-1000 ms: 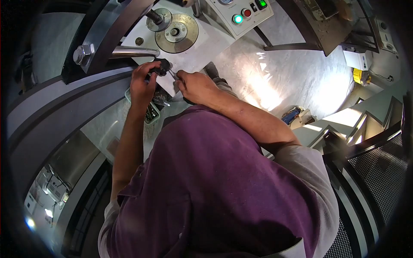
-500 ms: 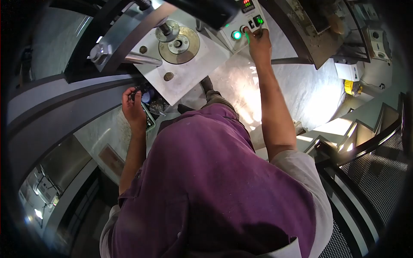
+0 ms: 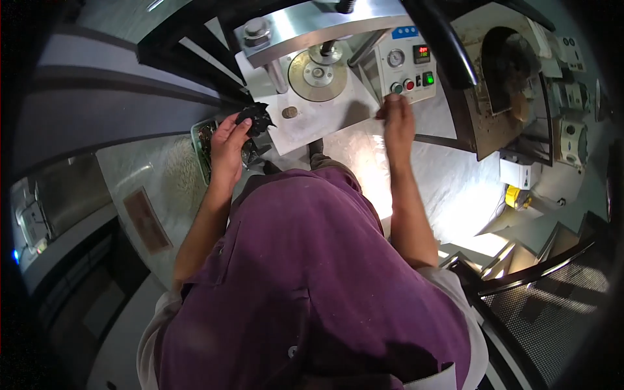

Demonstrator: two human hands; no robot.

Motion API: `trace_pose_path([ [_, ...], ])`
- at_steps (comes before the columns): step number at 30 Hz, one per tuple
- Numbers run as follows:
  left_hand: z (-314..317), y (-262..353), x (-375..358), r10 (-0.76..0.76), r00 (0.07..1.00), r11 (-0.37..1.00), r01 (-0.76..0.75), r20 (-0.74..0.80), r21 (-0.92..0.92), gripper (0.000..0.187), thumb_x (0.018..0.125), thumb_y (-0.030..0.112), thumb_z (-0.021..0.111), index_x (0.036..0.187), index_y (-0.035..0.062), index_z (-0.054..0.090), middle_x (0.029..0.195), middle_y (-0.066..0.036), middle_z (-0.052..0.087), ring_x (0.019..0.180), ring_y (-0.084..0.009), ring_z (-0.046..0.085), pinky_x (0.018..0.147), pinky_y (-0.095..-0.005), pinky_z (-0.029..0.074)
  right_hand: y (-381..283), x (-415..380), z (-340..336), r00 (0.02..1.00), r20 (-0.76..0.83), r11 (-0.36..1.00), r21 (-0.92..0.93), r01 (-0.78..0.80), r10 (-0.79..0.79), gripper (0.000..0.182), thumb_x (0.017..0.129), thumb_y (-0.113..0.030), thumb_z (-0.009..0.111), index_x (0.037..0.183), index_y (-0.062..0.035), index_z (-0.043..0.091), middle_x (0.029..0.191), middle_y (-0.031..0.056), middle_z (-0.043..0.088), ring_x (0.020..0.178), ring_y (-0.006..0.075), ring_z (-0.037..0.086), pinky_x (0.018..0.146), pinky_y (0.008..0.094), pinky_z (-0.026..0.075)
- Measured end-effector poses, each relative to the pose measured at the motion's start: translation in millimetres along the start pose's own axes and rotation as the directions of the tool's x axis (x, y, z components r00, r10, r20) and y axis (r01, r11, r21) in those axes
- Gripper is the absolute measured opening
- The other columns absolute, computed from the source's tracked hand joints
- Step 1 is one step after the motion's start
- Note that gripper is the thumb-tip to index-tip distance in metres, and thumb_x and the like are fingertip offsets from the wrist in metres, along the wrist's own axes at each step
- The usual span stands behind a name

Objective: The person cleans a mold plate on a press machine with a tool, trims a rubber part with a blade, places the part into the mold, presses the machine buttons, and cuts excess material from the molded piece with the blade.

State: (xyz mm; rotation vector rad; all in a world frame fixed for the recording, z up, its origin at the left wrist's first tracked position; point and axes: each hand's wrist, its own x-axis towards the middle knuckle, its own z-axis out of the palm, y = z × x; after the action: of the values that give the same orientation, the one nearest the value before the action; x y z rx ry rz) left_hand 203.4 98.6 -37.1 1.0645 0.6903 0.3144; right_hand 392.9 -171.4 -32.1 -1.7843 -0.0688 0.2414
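My left hand [image 3: 227,144] pinches a black piece with a jagged, pointed edge [image 3: 256,119] between thumb and fingers. It holds the piece beside the left corner of a white machine plate [image 3: 312,127]. On that plate lies a round metal disc [image 3: 341,77] with a hub, under a threaded spindle. My right hand [image 3: 398,122], smeared by motion, is just below the control panel [image 3: 383,58]. Its fingers point down-left, near the green button [image 3: 396,87] and the red button [image 3: 409,84]. A green-lit rocker switch [image 3: 428,78] and a red-and-green digital display [image 3: 422,53] also show there.
A thick steel crossbar [image 3: 325,27] spans above the plate, and a black handle [image 3: 448,45] slants over the panel. Below my left hand is a green-rimmed tray [image 3: 200,156] holding small items. A stained metal box [image 3: 494,117] stands at the right.
My right hand has come away from the panel switches and dropped below them. My left hand has risen with the black piece toward the plate. The green button's bright glow is gone. The view has shifted.
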Motion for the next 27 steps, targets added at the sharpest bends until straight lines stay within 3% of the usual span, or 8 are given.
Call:
trace_pose_path([
  [4, 5.6, 9.3, -11.1, -0.022, 0.989, 0.992, 0.04, 0.149, -0.118, 0.023, 0.091, 0.008, 0.061, 0.113, -0.0016, 0.061, 0.106, -0.008, 0.068, 0.097, -0.0145, 0.064, 0.09, -0.0291, 0.048, -28.6, -50.9, 58.7, 0.923, 0.343, 0.983, 0.124, 0.137, -0.172, 0.023, 0.097, -0.02, 0.059, 0.103, 0.0007, 0.066, 0.091, 0.0081, 0.06, 0.08, 0.0143, 0.058, 0.074, 0.0266, 0.046],
  [8, 15.1, 22.4, -26.3, 0.007, 0.899, 0.996, 0.035, 0.438, -0.088, 0.026, 0.087, 0.004, 0.062, 0.113, -0.0013, 0.062, 0.109, -0.008, 0.067, 0.104, -0.0156, 0.061, 0.099, -0.0307, 0.042, -55.8, -64.9, 85.3, 0.854, 0.52, 0.994, 0.099, -0.042, -0.016, 0.019, 0.097, -0.015, 0.06, 0.104, 0.001, 0.067, 0.095, 0.0042, 0.061, 0.086, 0.01, 0.058, 0.079, 0.0249, 0.047],
  [9, 12.6, 16.2, -26.0, -0.007, 0.893, 0.997, 0.04, 0.449, -0.064, 0.027, 0.086, 0.002, 0.063, 0.112, -0.0007, 0.063, 0.109, -0.007, 0.066, 0.097, -0.0128, 0.061, 0.092, -0.0271, 0.044, -58.2, -65.7, 90.0, 0.829, 0.559, 0.99, 0.106, -0.089, 0.015, 0.017, 0.096, -0.013, 0.061, 0.104, 0.0009, 0.065, 0.094, 0.0037, 0.061, 0.085, 0.0092, 0.057, 0.078, 0.0239, 0.047],
  [13, 5.7, 3.9, -30.5, -0.058, 0.904, 0.998, 0.047, 0.425, 0.036, 0.024, 0.087, 0.001, 0.066, 0.11, -0.0011, 0.064, 0.103, -0.004, 0.067, 0.085, -0.0072, 0.058, 0.078, -0.022, 0.045, -57.3, -67.2, 101.6, 0.81, 0.585, 0.966, 0.185, -0.182, 0.041, 0.015, 0.091, -0.01, 0.067, 0.101, -0.0004, 0.062, 0.088, 0.0016, 0.061, 0.082, 0.007, 0.057, 0.072, 0.0221, 0.047],
  [18, 7.6, -2.2, -34.1, 0.011, 0.958, 1.0, -0.014, 0.285, 0.01, 0.021, 0.089, 0.003, 0.065, 0.11, -0.002, 0.064, 0.096, -0.003, 0.068, 0.085, -0.0069, 0.06, 0.08, -0.0218, 0.046, -63.1, -73.9, 100.7, 0.873, 0.482, 0.937, 0.266, -0.226, 0.074, 0.022, 0.087, -0.013, 0.072, 0.104, -0.0012, 0.062, 0.087, 0.0016, 0.062, 0.081, 0.0085, 0.058, 0.07, 0.0226, 0.047],
  [21, 7.2, 2.6, -35.7, 0.035, 0.976, 0.995, -0.053, 0.217, 0.078, 0.02, 0.09, 0.004, 0.065, 0.109, -0.0027, 0.065, 0.095, -0.003, 0.068, 0.087, -0.0065, 0.06, 0.081, -0.0221, 0.047, -64.2, -77.3, 96.0, 0.799, 0.6, 0.998, -0.016, 0.059, -0.038, 0.028, 0.083, -0.014, 0.075, 0.104, 0.0, 0.064, 0.09, 0.0044, 0.065, 0.078, 0.0112, 0.059, 0.074, 0.0246, 0.049],
  [24, 5.1, 1.0, -39.7, 0.017, 0.979, 0.985, -0.052, 0.203, 0.167, 0.02, 0.09, 0.006, 0.065, 0.108, -0.0027, 0.065, 0.095, -0.003, 0.068, 0.088, -0.0061, 0.06, 0.082, -0.0221, 0.047, -53.3, -77.4, 93.0, 0.752, 0.656, 0.987, -0.152, 0.044, 0.067, 0.031, 0.082, -0.013, 0.075, 0.108, -0.0014, 0.064, 0.094, 0.0044, 0.066, 0.087, 0.01, 0.061, 0.076, 0.0257, 0.049],
  [27, -5.0, -6.2, -39.9, 0.023, 0.982, 0.978, -0.06, 0.186, 0.2, 0.019, 0.09, 0.007, 0.066, 0.108, -0.0015, 0.067, 0.095, -0.002, 0.069, 0.088, -0.0059, 0.06, 0.082, -0.0212, 0.046, -50.4, -76.6, 86.9, 0.794, 0.607, 0.984, -0.118, 0.131, -0.033, 0.03, 0.077, -0.011, 0.076, 0.102, 0.0004, 0.064, 0.091, 0.0084, 0.065, 0.081, 0.0169, 0.061, 0.073, 0.0289, 0.05],
])
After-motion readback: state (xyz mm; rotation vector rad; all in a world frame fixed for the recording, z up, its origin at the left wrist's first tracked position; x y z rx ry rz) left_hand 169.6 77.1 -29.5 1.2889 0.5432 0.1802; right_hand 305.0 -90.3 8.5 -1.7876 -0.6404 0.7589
